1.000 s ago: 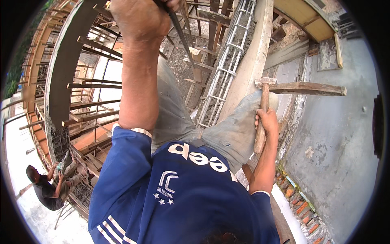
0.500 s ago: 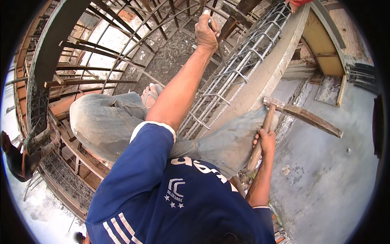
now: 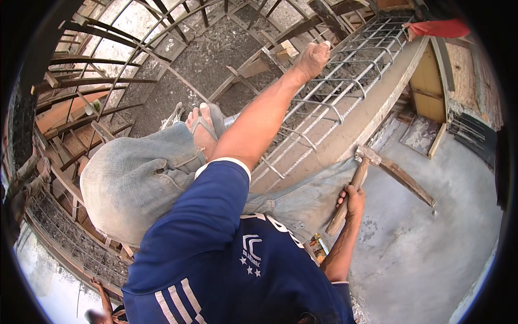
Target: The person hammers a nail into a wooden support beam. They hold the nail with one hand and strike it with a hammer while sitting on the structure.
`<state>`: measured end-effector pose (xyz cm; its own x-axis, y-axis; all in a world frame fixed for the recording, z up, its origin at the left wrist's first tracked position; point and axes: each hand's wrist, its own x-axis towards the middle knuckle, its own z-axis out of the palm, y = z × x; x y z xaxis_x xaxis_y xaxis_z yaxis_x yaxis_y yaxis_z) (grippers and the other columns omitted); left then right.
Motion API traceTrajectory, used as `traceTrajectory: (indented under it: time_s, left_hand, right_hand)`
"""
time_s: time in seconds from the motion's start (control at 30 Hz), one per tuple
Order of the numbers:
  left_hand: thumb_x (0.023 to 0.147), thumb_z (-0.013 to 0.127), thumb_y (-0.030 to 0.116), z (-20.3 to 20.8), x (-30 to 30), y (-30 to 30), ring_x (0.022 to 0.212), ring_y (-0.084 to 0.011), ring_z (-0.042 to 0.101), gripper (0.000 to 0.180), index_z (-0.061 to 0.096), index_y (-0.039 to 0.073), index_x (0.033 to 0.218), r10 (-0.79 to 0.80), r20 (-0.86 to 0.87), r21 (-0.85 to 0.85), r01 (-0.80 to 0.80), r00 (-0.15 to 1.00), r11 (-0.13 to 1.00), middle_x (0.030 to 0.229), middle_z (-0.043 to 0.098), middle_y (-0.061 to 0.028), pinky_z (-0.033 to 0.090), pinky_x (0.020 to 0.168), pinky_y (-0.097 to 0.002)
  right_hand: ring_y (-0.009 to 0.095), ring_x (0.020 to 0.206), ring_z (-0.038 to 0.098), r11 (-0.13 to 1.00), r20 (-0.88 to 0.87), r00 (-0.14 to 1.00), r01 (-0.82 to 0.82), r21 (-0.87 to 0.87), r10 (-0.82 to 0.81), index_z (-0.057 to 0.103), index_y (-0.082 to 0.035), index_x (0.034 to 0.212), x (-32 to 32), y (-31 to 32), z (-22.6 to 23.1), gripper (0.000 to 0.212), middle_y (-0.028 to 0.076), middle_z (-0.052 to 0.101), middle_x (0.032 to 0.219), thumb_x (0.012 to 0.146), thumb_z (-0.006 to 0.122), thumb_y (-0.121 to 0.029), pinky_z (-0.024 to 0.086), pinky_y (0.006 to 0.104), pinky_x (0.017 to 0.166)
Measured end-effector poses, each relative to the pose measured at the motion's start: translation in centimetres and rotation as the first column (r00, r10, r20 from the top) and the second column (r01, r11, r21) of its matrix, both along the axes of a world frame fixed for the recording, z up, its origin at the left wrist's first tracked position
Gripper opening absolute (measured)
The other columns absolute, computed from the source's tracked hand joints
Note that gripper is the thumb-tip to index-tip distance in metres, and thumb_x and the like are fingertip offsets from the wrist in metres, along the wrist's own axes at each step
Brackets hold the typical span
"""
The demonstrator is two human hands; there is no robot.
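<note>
My right hand (image 3: 353, 199) is closed around the wooden handle of a hammer (image 3: 355, 181), its metal head up beside my trouser leg. Farther forward, my left arm reaches out over the reinforcing bar cage (image 3: 345, 92). My left hand (image 3: 313, 59) is closed near the left edge of this cage; what its fingers hold, if anything, is hidden. The cage of long bars and bent stirrups lies along a smooth grey concrete-coloured beam side (image 3: 356, 132).
Wooden formwork (image 3: 237, 83) and thin bars spread at the far left. A wooden stick (image 3: 407, 181) juts out beyond the hammer head over a grey surface (image 3: 426, 254). A co-worker's red sleeve (image 3: 440, 28) reaches the cage's far end; another person (image 3: 105, 302) is at the lower left.
My view has shifted. My left hand has moved right and nearer, from over the formwork to the cage's left edge. My right hand keeps its grip on the hammer.
</note>
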<state>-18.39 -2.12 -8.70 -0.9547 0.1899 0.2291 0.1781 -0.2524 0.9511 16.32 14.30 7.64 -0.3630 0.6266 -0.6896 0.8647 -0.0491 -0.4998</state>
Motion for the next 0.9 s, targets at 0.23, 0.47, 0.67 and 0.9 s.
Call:
traceTrajectory:
  time_s: [0.23,0.47,0.67,0.9]
  left_hand:
    - [0.099,0.039,0.041,4.5,3.4,3.9,0.055,-0.0348,0.048,0.053,0.053,-0.002,0.07,-0.193,-0.205,-0.223,0.146,0.959,0.964,0.06,0.047,-0.0255,0.04,0.055,-0.0436]
    - [0.101,0.034,0.027,1.9,1.2,-0.8,0.046,-0.012,0.033,0.048,0.035,0.008,0.057,-0.26,0.126,0.284,0.216,0.957,0.934,0.05,0.032,0.0,0.032,0.047,-0.0307]
    - [0.099,0.036,0.041,3.0,2.0,2.2,0.048,-0.0193,0.035,0.057,0.034,0.003,0.057,-0.247,-0.201,-0.18,0.212,0.948,0.961,0.05,0.033,-0.0104,0.033,0.05,-0.0372]
    - [0.097,0.04,0.038,3.4,0.2,3.6,0.047,-0.0226,0.043,0.054,0.044,0.002,0.056,0.18,-0.551,-0.01,-0.222,0.815,0.975,0.05,0.038,-0.0136,0.034,0.049,-0.0391]
  right_hand:
    - [0.016,0.043,0.054,1.0,0.0,1.0,0.023,-0.011,-0.023,0.051,-0.001,0.088,0.2,0.1,-0.2,0.01,0.006,0.055,0.061,0.084,0.055,-0.01,0.047,0.0332,0.036]
    - [0.016,0.043,0.054,0.998,-0.061,0.997,0.041,-0.053,-0.045,0.053,-0.001,0.088,1.3,1.1,-0.6,0.011,0.006,0.056,0.061,0.084,0.057,-0.011,0.046,0.0323,0.037]
    - [0.014,0.042,0.052,0.997,-0.063,0.998,0.01,-0.078,-0.015,0.053,-0.003,0.09,1.2,1.2,-0.8,0.011,0.004,0.055,0.061,0.085,0.056,-0.012,0.045,0.0305,0.036]
    - [0.016,0.043,0.053,0.996,-0.093,0.995,0.021,-0.082,-0.028,0.054,-0.002,0.09,1.2,1.3,-1.1,0.011,0.005,0.055,0.061,0.084,0.057,-0.011,0.046,0.0322,0.036]
